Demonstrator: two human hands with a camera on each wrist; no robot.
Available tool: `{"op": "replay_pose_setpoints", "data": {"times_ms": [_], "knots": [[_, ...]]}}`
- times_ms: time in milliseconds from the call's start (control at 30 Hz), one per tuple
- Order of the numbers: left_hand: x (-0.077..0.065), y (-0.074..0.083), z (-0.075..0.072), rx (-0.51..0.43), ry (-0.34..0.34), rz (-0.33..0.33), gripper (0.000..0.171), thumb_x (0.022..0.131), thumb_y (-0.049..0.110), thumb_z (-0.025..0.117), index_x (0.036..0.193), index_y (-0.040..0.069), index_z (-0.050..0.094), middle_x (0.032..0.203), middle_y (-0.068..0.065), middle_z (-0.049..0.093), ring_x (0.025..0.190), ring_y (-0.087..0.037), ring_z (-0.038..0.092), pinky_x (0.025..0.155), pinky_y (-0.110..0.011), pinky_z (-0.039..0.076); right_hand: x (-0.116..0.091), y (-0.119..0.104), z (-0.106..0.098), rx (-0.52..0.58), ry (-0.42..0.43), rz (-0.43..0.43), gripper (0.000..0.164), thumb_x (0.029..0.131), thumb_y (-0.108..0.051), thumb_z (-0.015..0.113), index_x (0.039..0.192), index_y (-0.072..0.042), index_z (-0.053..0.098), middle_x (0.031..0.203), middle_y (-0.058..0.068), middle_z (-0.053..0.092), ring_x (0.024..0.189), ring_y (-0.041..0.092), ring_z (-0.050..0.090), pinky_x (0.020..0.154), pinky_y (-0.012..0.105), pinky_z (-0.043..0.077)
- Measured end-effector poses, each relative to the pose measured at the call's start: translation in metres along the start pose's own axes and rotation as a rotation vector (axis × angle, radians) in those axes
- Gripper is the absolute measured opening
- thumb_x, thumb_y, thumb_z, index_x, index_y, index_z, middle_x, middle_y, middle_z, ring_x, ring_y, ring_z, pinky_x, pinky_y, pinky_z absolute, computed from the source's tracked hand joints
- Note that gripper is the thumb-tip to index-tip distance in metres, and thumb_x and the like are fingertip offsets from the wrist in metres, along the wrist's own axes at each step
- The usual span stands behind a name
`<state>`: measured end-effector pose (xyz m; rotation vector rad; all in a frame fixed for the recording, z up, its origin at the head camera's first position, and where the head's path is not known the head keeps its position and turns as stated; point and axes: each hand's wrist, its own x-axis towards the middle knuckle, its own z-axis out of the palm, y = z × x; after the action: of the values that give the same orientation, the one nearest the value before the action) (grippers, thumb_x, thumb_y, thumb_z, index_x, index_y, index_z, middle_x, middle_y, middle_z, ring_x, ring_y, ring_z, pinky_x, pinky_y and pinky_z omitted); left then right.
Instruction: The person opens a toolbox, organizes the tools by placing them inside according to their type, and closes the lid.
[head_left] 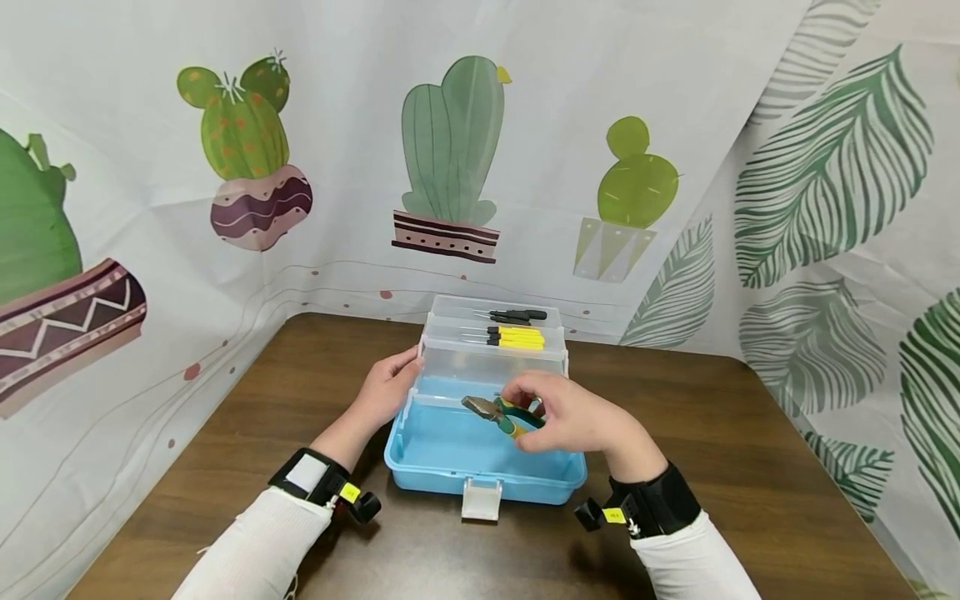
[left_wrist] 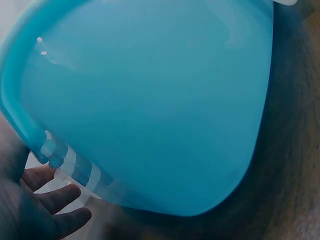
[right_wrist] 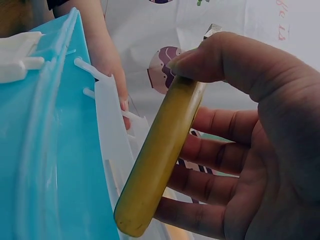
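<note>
Over the light-blue toolbox (head_left: 480,483), my right hand (head_left: 573,412) holds a pair of combination pliers (head_left: 498,412) with green and yellow handles, its metal head pointing left. In the right wrist view the thumb presses on the yellow handle (right_wrist: 160,160), with the fingers behind it. My left hand (head_left: 386,387) rests against the left side of the toolbox, at the clear raised trays (head_left: 491,362). Its spread fingers (left_wrist: 60,200) show beside the tray hinges in the left wrist view. The toolbox stands with its trays folded up and back and its white front latch (head_left: 482,500) hanging down.
Yellow-handled screwdrivers (head_left: 517,337) lie in one raised tray, with black-handled tools (head_left: 517,316) in the tray above. The box stands on a brown wooden table (head_left: 697,425). Behind the table hangs a cloth (head_left: 345,150) printed with cacti and leaves.
</note>
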<state>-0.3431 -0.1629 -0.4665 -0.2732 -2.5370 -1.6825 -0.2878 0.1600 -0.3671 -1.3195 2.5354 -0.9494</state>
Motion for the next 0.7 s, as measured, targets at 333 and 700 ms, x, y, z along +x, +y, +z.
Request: {"op": "replay_pose_setpoints", "data": {"times_ms": [333, 700], "knots": [[-0.0007, -0.0002, -0.0002, 0.012, -0.006, 0.004, 0.053, 0.108, 0.05, 0.046, 0.154, 0.025, 0.049, 0.157, -0.007, 0.051, 0.142, -0.034, 0.053, 0.109, -0.056, 0.049, -0.0013, 0.0029, 0.0025, -0.016, -0.027, 0.0, 0.037, 0.082, -0.019, 0.077, 0.116, -0.016, 0.063, 0.103, -0.002, 0.064, 0.097, 0.015, 0.06, 0.086, 0.041, 0.059], [-0.0004, -0.0003, 0.0001, 0.024, -0.002, -0.004, 0.054, 0.108, 0.05, 0.046, 0.155, 0.024, 0.048, 0.158, -0.007, 0.051, 0.143, -0.034, 0.052, 0.11, -0.057, 0.048, -0.0006, 0.0036, 0.0044, -0.022, -0.05, 0.008, 0.039, 0.083, -0.018, 0.077, 0.12, -0.013, 0.063, 0.107, -0.001, 0.065, 0.1, 0.016, 0.061, 0.09, 0.039, 0.058]]}}
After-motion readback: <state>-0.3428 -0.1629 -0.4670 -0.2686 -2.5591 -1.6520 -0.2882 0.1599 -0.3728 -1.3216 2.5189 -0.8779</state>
